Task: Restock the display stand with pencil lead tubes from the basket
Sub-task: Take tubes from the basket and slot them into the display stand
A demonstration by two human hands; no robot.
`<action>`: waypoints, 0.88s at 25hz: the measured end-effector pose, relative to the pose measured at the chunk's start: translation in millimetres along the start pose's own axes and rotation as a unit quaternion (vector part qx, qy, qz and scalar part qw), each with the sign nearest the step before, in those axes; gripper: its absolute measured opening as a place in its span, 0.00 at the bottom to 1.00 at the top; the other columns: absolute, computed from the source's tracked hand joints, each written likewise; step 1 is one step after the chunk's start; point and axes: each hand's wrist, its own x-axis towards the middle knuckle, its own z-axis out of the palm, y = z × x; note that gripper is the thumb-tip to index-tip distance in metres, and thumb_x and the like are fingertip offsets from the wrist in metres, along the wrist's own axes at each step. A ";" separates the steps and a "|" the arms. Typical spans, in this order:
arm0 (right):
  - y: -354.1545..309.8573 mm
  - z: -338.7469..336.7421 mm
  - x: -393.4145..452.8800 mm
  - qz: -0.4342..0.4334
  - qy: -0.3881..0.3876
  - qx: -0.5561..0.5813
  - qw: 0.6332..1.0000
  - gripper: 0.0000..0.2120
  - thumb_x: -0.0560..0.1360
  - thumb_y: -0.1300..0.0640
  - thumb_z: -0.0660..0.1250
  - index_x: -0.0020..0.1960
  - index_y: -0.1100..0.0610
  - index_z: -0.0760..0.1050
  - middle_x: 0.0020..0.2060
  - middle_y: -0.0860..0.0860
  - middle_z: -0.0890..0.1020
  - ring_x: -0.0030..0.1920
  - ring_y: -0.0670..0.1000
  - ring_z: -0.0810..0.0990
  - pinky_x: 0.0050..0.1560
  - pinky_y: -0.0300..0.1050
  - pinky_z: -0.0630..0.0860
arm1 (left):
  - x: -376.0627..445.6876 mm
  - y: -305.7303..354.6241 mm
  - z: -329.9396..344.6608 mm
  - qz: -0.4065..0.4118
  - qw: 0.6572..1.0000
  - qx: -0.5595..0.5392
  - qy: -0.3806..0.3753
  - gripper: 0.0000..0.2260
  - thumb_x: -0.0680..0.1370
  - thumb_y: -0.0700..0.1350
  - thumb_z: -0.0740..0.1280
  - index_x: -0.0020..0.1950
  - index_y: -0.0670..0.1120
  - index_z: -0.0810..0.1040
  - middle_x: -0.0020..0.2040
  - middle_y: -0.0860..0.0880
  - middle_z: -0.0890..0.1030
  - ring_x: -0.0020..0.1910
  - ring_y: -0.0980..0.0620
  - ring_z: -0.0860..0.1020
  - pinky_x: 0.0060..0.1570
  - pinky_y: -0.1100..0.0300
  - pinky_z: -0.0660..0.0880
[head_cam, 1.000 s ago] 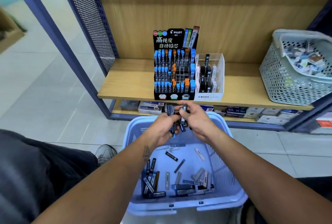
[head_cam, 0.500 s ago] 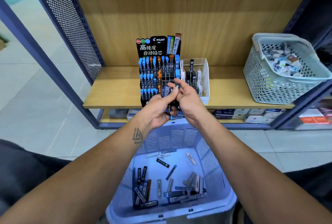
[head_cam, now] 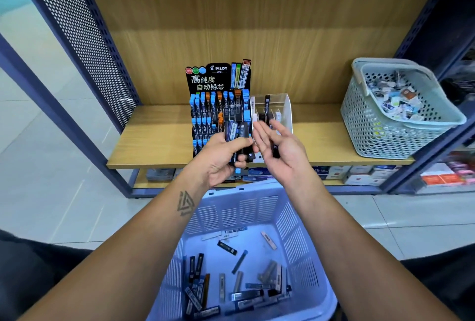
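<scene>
The black PILOT display stand (head_cam: pixel 218 81) stands on the wooden shelf (head_cam: pixel 154 138), its slots holding blue- and orange-capped lead tubes. A clear acrylic stand (head_cam: pixel 282 109) with a few tubes stands to its right. My left hand (head_cam: pixel 221 158) grips a bunch of lead tubes (head_cam: pixel 236 133) upright in front of the stand. My right hand (head_cam: pixel 282 156), blurred, is just to the right of it with fingers spread and a black tube (head_cam: pixel 275 149) held against its palm. Below my arms the lavender basket (head_cam: pixel 246 207) holds several loose tubes (head_cam: pixel 239 284).
A pale green perforated basket (head_cam: pixel 380 127) full of small packets sits at the shelf's right end. Boxed stock (head_cam: pixel 359 175) lines the lower shelf. A perforated metal panel (head_cam: pixel 84 37) and blue posts frame the shelf on the left. Tiled floor lies around the basket.
Both hands rose from above the basket to the front of the stand. My right hand has pulled away from the bunch to the right with one black tube.
</scene>
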 end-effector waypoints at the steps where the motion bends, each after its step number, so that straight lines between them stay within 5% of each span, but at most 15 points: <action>1: -3.8 -3.8 4.8 0.019 0.057 -0.007 0.998 0.15 0.82 0.71 0.57 0.66 0.65 0.71 0.62 0.67 0.77 0.60 0.62 0.82 0.58 0.52 0.81 | 1.6 0.7 0.0 -0.007 1.000 -0.010 0.008 0.03 0.80 0.34 0.68 0.53 0.36 0.78 0.40 0.39 0.82 0.27 0.54 0.69 0.24 0.64 0.65; 3: -8.7 -10.5 11.0 0.043 0.117 -0.077 0.989 0.16 0.78 0.75 0.56 0.63 0.66 0.72 0.65 0.65 0.71 0.61 0.64 0.78 0.55 0.52 0.83 | 5.9 0.9 -0.6 -0.014 0.999 -0.018 0.023 0.04 0.80 0.35 0.68 0.53 0.35 0.76 0.41 0.39 0.83 0.27 0.54 0.69 0.24 0.64 0.65; 6: -16.2 -13.2 11.6 0.051 0.029 -0.102 0.993 0.30 0.73 0.82 0.55 0.73 0.66 0.61 0.70 0.68 0.67 0.62 0.66 0.78 0.56 0.52 0.82 | 12.5 2.9 3.0 -0.014 0.999 -0.004 0.030 0.03 0.80 0.35 0.67 0.51 0.35 0.76 0.40 0.39 0.82 0.27 0.54 0.68 0.24 0.64 0.63; 12: -30.4 -6.5 6.6 -0.027 -0.070 -0.202 0.977 0.11 0.78 0.74 0.64 0.60 0.69 0.72 0.49 0.67 0.84 0.49 0.59 0.86 0.49 0.41 0.83 | 36.4 24.2 13.5 -0.009 0.997 0.015 0.069 0.05 0.78 0.33 0.67 0.43 0.40 0.74 0.37 0.40 0.79 0.25 0.54 0.64 0.23 0.64 0.60; 16: -34.1 -13.2 13.5 -0.078 -0.034 -0.261 0.962 0.09 0.75 0.70 0.70 0.55 0.67 0.81 0.39 0.58 0.85 0.36 0.48 0.81 0.38 0.35 0.79 | 50.1 33.2 11.0 -0.008 0.996 0.023 0.089 0.06 0.76 0.35 0.73 0.47 0.36 0.76 0.35 0.41 0.82 0.23 0.55 0.65 0.21 0.64 0.61; 22: -38.5 -23.8 32.1 -0.090 -0.041 -0.313 0.945 0.13 0.80 0.73 0.61 0.58 0.64 0.80 0.42 0.58 0.84 0.42 0.49 0.82 0.51 0.40 0.80 | 65.5 20.2 5.1 -0.023 0.990 0.094 0.104 0.28 0.76 0.37 0.74 0.70 0.31 0.64 0.42 0.36 0.85 0.22 0.54 0.64 0.22 0.62 0.62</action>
